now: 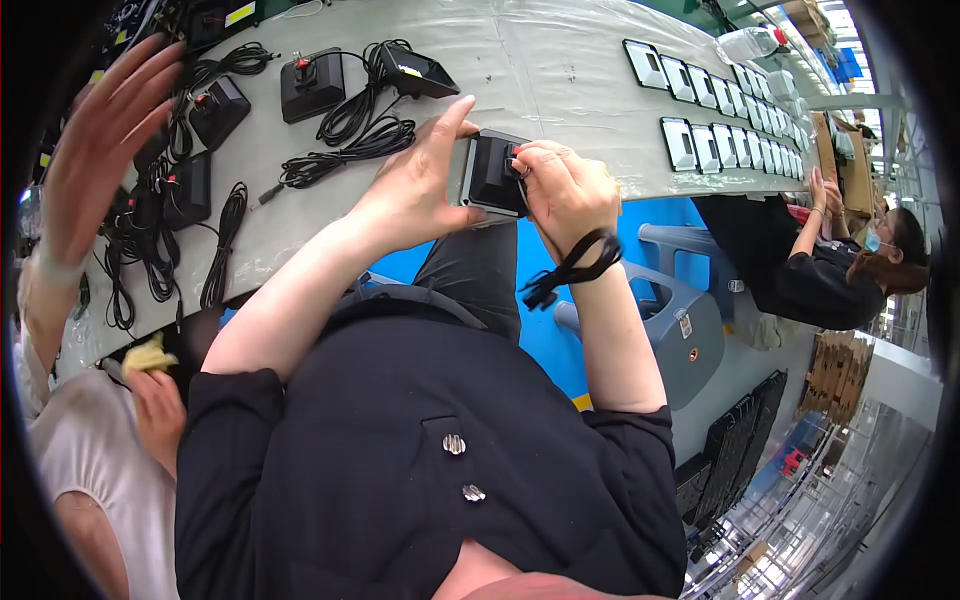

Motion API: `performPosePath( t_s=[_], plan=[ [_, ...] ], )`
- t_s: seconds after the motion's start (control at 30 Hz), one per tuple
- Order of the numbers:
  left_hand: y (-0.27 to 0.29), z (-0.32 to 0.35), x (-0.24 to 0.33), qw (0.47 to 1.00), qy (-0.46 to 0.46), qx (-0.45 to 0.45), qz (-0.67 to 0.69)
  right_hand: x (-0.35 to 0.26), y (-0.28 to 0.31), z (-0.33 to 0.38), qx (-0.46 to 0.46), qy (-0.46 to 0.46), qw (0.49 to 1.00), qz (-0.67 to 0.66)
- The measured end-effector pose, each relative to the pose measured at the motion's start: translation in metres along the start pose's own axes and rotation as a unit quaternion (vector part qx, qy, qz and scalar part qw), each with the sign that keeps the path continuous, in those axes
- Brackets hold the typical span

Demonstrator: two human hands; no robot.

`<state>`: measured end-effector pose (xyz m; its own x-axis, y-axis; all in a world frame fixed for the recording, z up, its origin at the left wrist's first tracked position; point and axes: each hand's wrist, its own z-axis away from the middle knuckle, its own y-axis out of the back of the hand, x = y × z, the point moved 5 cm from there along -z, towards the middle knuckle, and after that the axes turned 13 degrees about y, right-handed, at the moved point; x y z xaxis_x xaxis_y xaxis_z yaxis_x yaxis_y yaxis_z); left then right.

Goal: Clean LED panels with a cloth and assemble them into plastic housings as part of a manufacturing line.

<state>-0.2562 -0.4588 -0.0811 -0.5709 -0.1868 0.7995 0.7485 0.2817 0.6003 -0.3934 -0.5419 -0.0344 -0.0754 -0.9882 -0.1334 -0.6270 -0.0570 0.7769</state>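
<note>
Both hands hold a small black charger unit [493, 176] at the bench [560, 80] edge: left hand [410, 190] clasps its left side, right hand [565, 190] pinches its right end, equally near. Beyond lie coiled black cables [350, 135], more black units [312, 85] and rows of framed panels [715, 140]; a co-worker's raised hand [105, 140] is at left.

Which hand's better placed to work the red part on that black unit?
Right, probably. The right hand has fingertips pinched on the small red part at the black unit. The left hand grips the unit's side, steadying it.
</note>
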Motion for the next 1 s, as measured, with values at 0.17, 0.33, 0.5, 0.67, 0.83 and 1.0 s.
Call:
performPosePath(
  t_s=[0.17, 0.33, 0.5, 0.67, 0.83, 1.0],
  plan=[
    [0.001, -0.002, -0.003, 1.000, 0.013, -0.003, 0.017, -0.006, -0.002, -0.005, -0.036, 0.020, 0.999, 0.011],
    [0.003, -0.004, 0.000, 0.998, -0.046, 0.038, -0.037, -0.003, -0.003, -0.008, -0.034, 0.004, 0.999, -0.024],
    [-0.001, -0.008, 0.003, 0.999, -0.045, -0.020, 0.003, -0.003, -0.006, -0.014, -0.018, -0.007, 0.998, -0.058],
    [-0.006, -0.004, 0.007, 0.997, -0.062, 0.019, -0.048, 0.004, 0.021, -0.041, -0.119, -0.084, 0.978, -0.147],
    [-0.013, -0.012, 0.010, 0.990, -0.133, 0.009, 0.039, -0.073, -0.046, -0.111, -0.439, -0.030, 0.890, 0.120],
    [-0.016, -0.008, -0.004, 0.916, -0.010, -0.100, 0.389, -0.079, -0.121, -0.114, -0.592, 0.070, 0.753, 0.278]
  ],
)
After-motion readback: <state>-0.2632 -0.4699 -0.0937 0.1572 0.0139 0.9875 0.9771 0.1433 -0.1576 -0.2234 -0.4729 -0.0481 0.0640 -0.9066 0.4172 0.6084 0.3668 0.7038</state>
